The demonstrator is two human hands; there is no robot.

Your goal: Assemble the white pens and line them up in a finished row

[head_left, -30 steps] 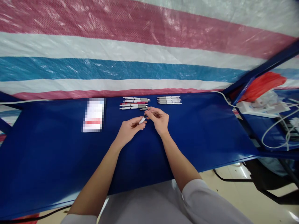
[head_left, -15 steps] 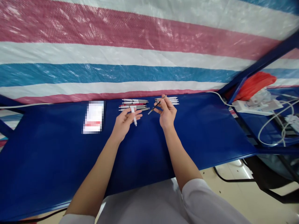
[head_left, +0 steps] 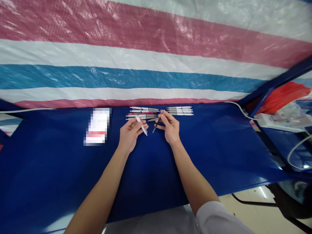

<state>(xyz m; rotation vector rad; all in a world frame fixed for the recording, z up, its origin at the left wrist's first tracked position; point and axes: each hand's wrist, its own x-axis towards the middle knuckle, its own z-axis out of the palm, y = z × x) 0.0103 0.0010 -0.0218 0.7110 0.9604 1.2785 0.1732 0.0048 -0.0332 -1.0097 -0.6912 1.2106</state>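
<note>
My left hand [head_left: 129, 135] is closed on a white pen barrel [head_left: 142, 126], which tilts down to the right between thumb and fingers. In my right hand [head_left: 171, 127], thumb and fingertips pinch a thin dark pen refill [head_left: 158, 123], its lower end slanting down to the left. Barrel and refill are apart from each other. Just behind my left hand lies a row of white-and-grey pens [head_left: 143, 116], with one red pen [head_left: 138, 113] among them. A second row of white-and-grey pens [head_left: 180, 110] lies behind my right hand. A grey pen part [head_left: 152, 120] shows partly behind my right fingertips.
A blurred white sheet or packet [head_left: 97, 126] with a red band lies left on the blue table [head_left: 73, 182]. Striped plastic sheeting [head_left: 146, 78] hangs along the back. At right are a blue frame post, a white power strip [head_left: 273, 123], a red bag [head_left: 285, 96] and cables.
My right hand has come closer to the left one, bringing the refill lower and nearer the barrel. The barrel tilts more to the right. The view has shifted slightly.
</note>
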